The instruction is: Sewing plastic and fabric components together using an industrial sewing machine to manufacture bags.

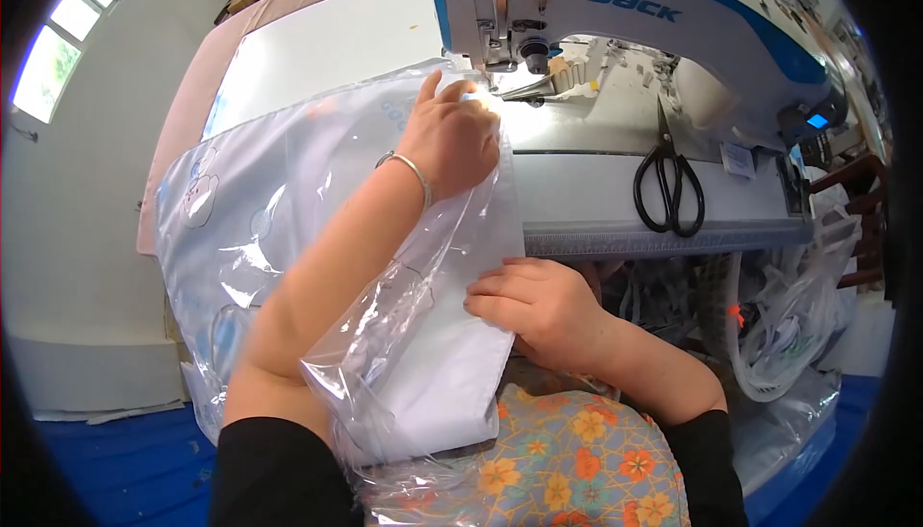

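Note:
A pale fabric piece point(461, 373) with printed cartoon outlines lies over the table's left part and hangs down onto my lap. Clear plastic sheeting point(361, 335) covers much of it, creased and shiny. Beside the presser foot of the sewing machine point(615, 8), my left hand point(452, 138) is closed on the layered edge, one finger raised. The needle area is partly hidden by glare. Lower down, my right hand point(548, 306) grips the fabric's right edge, fingers on top and the thumb hidden.
Black-handled scissors point(668, 186) lie on the machine table right of the fabric. A ruler strip point(663, 238) runs along its front edge. Below right hangs a white basket point(745, 363) with clear plastic scraps. A floral apron point(586, 460) covers my lap.

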